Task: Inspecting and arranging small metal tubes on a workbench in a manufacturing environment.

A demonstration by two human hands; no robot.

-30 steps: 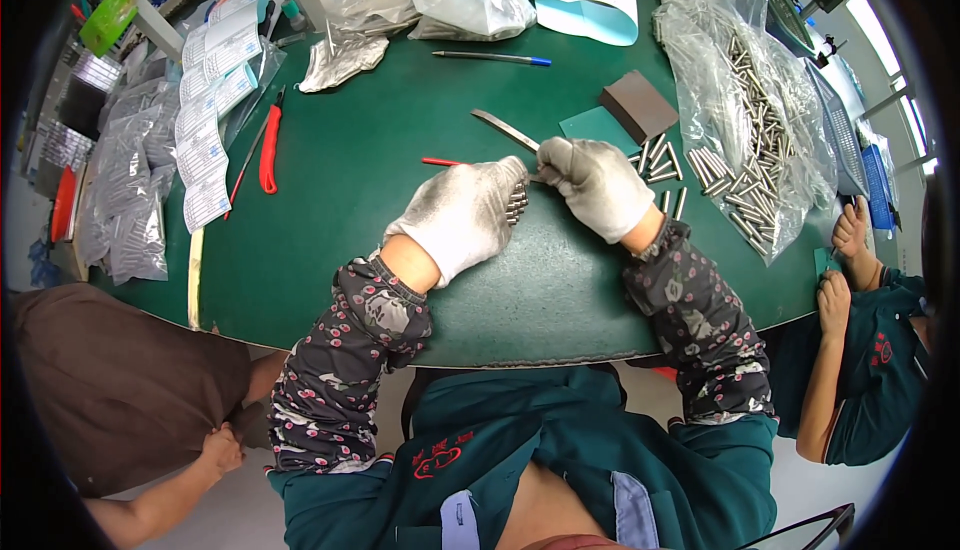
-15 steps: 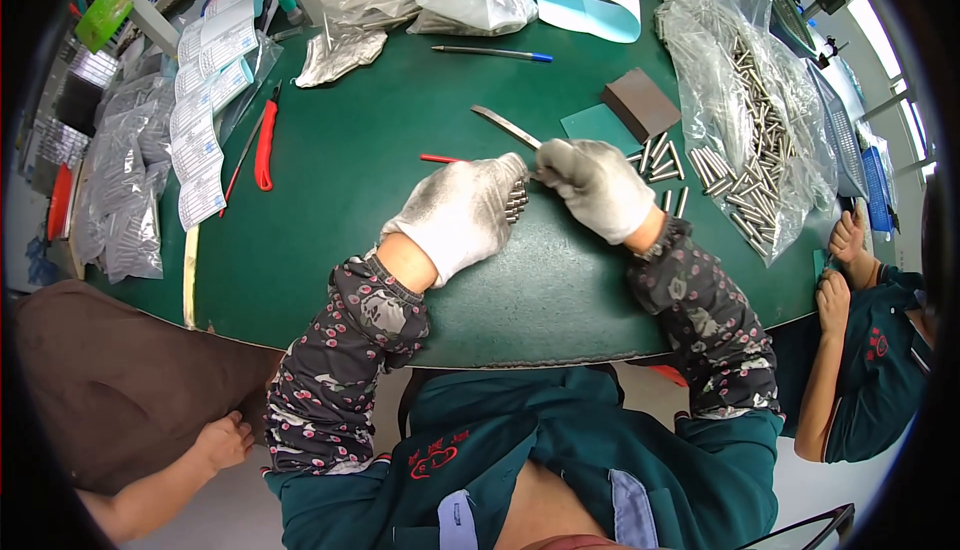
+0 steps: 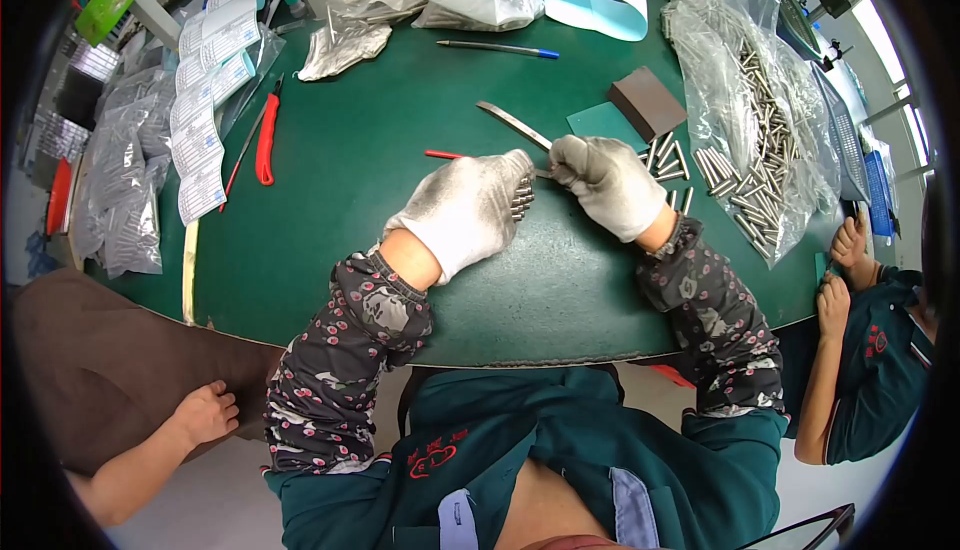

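From here I see the left hand (image 3: 462, 212) wrapped around a bundle of metal pins (image 3: 522, 198), below and well left of the brown block (image 3: 648, 103). The right hand (image 3: 612, 190), nearer the block, pinches a thin metal strip (image 3: 512, 124); I can't quite tell whether the strip touches the pins.

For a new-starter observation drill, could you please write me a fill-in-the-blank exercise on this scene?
1. The person's left hand, clutching short silver metal pins, and right hand, holding a slim metal strip, wear gloves coloured ____.
2. The clear plastic bag of similar pins lies on the person's ____ side.
3. Beside the dark brown rectangular block lies a thin flat sheet coloured ____.

Missing words: white; right; green.
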